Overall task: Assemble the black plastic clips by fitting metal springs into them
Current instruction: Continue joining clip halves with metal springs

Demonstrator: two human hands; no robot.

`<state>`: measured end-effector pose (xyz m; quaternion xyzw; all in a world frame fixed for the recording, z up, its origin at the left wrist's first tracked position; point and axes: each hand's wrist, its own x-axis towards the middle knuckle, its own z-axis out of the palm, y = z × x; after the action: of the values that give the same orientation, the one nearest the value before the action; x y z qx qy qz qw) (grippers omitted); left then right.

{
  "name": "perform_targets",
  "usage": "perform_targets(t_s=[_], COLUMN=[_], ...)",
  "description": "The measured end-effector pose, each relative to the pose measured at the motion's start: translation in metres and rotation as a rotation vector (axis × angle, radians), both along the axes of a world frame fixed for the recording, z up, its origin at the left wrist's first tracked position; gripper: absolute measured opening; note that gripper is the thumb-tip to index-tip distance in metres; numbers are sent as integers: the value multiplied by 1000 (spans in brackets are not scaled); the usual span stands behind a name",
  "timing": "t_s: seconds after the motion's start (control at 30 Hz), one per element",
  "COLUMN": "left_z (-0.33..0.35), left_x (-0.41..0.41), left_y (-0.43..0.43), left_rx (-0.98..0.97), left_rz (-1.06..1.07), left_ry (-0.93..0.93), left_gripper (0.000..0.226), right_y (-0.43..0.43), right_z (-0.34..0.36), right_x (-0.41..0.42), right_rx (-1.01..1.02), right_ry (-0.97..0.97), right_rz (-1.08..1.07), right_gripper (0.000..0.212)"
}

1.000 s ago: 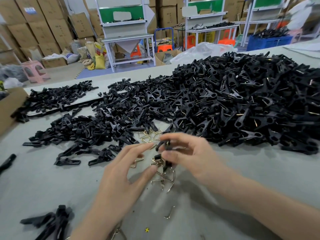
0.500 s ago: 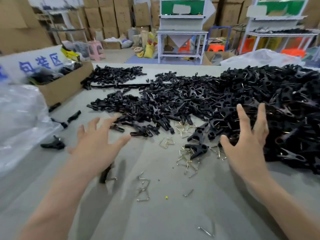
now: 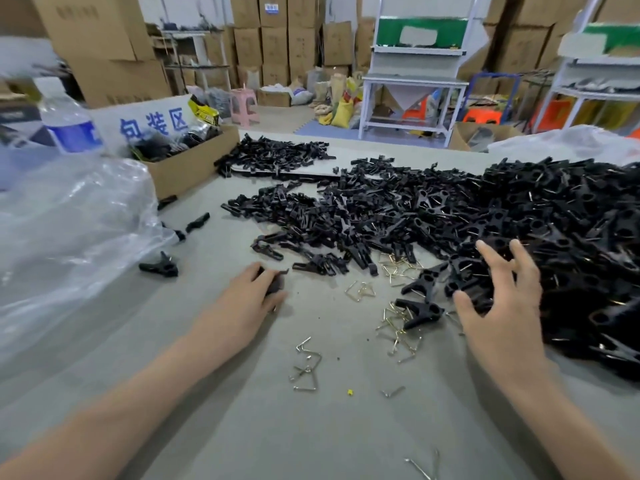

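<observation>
Nearest on the grey table [image 3: 242, 427], loose metal springs [image 3: 306, 368] lie between the forearms. The left hand [image 3: 247, 303] curls its fingers round a black clip [image 3: 276, 285] that rests on the table. The right hand [image 3: 502, 303], fingers spread and holding nothing, hovers at the near edge of the big clip pile [image 3: 502, 209]. Further back on the left are a plastic bag [image 3: 69, 230] and a cardboard box [image 3: 188, 164].

We count two hands: left hand [image 3: 242, 306], right hand [image 3: 502, 313]. Black clips [image 3: 519, 216] in the hundreds, too many to tally; one clip [image 3: 275, 287] in the left hand. Loose springs [image 3: 394, 315]: roughly two dozen, tangled. One water bottle [image 3: 69, 123], one tabletop cardboard box [image 3: 194, 164], one pink stool [image 3: 244, 105].
</observation>
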<state>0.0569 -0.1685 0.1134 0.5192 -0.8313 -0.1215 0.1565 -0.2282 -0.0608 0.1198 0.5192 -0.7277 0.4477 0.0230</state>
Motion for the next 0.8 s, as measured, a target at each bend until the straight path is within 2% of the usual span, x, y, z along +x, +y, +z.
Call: perform_targets(t_s=[0.17,0.23,0.3,0.37,0.43,0.5,0.57,0.67,0.8], left_z=[3,5,10,17,19,16,13,10,17], left_x=[-39,-51,-66,-86,-109,-124,-128,-122,-106], left_y=[-20,-24,-19,-4,17,35,47,49,39], left_rx=[-164,-269,-336,-280,-241,-255,-205,-193,-145], left_rz=[-31,43,93,26,-92,-216,-300,-354,-435], left_ry=[99,68,119,225,183,152,156,156,235], left_gripper=[24,29,37,43,40,27,19,15,30], right_y=[-3,-4,-4,-3,-1,3,4,5,4], right_z=[-4,-6,-7,-5,-3,-2,-2,-2,-4], right_x=[2,4,7,14,23,32,35,35,39], right_rx=[-10,-10,-22,-93,-176,-185,-187,-212,-243], right_ry=[32,43,46,42,3,-102,-194,-235,-377], right_rz=[19,35,62,127,238,347,376,391,469], right_gripper=[62,60,55,45,32,32,32,19,16])
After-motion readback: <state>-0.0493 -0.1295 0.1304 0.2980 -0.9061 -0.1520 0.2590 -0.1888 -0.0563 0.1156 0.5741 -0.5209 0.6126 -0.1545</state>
